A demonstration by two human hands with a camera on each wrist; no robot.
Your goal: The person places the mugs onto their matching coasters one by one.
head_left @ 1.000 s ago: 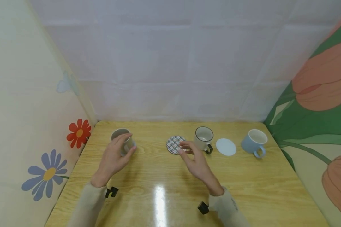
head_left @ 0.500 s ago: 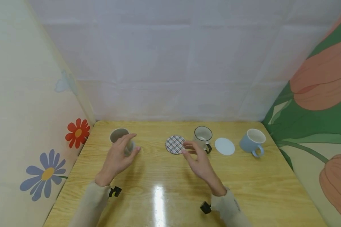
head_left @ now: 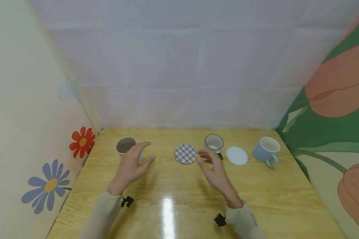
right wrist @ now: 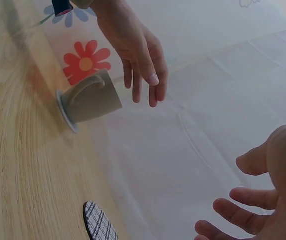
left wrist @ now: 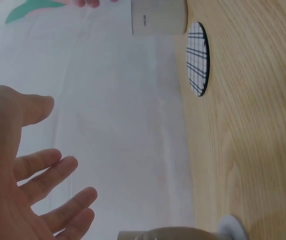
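Beige handled mug point(right wrist: 95, 100) upright on a pale round coaster point(right wrist: 66, 115).
Left hand point(head_left: 132, 168) beside it, right hand point(head_left: 217, 172) near a round black-and-white plaid coaster point(head_left: 185, 154), both hovering empty, fingers relaxed.

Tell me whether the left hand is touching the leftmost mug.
Apart: the right wrist view shows an open gap between the left hand and the leftmost mug.

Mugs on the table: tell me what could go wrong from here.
The left hand, open close to the beige mug, might knock it off its coaster if it swings sideways. The right hand, which covers part of the black-rimmed mug in the head view, could catch that mug's dark handle.
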